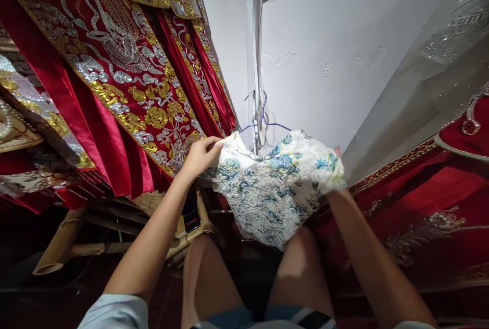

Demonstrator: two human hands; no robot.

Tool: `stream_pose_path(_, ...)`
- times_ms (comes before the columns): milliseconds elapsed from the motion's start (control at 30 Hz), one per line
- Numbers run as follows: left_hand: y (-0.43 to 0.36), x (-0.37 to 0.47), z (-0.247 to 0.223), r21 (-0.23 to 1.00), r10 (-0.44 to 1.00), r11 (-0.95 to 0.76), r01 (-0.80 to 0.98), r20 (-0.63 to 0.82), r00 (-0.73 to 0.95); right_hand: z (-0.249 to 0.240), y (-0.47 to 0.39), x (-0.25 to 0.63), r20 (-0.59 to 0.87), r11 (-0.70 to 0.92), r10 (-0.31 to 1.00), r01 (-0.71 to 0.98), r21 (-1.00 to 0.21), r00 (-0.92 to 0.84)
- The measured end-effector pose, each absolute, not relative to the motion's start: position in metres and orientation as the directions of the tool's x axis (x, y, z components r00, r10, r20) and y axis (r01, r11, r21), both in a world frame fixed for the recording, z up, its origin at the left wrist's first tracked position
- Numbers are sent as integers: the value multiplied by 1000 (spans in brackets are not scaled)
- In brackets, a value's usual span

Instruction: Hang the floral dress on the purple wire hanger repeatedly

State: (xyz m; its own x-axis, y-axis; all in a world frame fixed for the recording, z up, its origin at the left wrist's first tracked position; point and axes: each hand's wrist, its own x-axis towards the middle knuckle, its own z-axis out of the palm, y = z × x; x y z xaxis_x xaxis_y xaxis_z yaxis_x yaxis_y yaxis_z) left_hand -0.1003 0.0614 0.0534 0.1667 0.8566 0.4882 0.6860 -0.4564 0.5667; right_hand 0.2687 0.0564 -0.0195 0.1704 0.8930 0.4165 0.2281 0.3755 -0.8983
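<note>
A white short-sleeved top (273, 191) with blue and green floral patterns is spread out in front of me. My left hand (202, 156) pinches its left shoulder between thumb and fingers. My right hand (337, 152) is mostly hidden inside or behind the right sleeve, with only a bit of fingertip showing past the cloth. A purple wire hanger (263, 121) rises out of the neckline, its arms running toward both shoulders. The hanger's hook is up against a white metal strip (256, 64) on the wall.
Red embroidered cloth (148, 84) with gold and silver sequins hangs at left. Below it stands a bamboo frame (91, 248) with a dark phone-like object (191, 217) on it. More red beaded fabric (431, 212) lies at right. The scuffed white wall (324, 38) is ahead.
</note>
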Motion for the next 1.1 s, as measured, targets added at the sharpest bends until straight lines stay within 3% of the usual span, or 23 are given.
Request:
stream_pose_path(133, 60, -109, 40, 602, 832, -403, 690, 554, 3, -20, 43, 271, 288, 316, 921, -70, -946, 264)
stream_pose_path(333, 58, -98, 50, 645, 756, -461, 610, 645, -110, 1, 36, 274, 366, 374, 895, 17, -927, 254)
stream_pose_path(567, 49, -90, 76, 589, 678, -569, 574, 731, -78, 18, 42, 277, 257, 356, 890, -221, -908, 377)
stream_pose_path(733, 59, -102, 72, 602, 649, -654, 458, 757, -69, 27, 49, 272, 259, 401, 842, -228, -887, 473)
stream_pose_path(800, 60, -104, 69, 536, 641, -664, 521, 767, 28, 31, 48, 267, 243, 409, 824, -241, -880, 512)
stream_pose_path(1000, 56, -82, 56, 154, 606, -605, 781, 726, 326, 25, -12, 242, 216, 347, 820, -161, -924, 531)
stream_pose_path(1100, 60, -67, 41, 186, 604, -605, 774, 741, 293, 17, -58, 221, 274, 326, 928, -198, -924, 251)
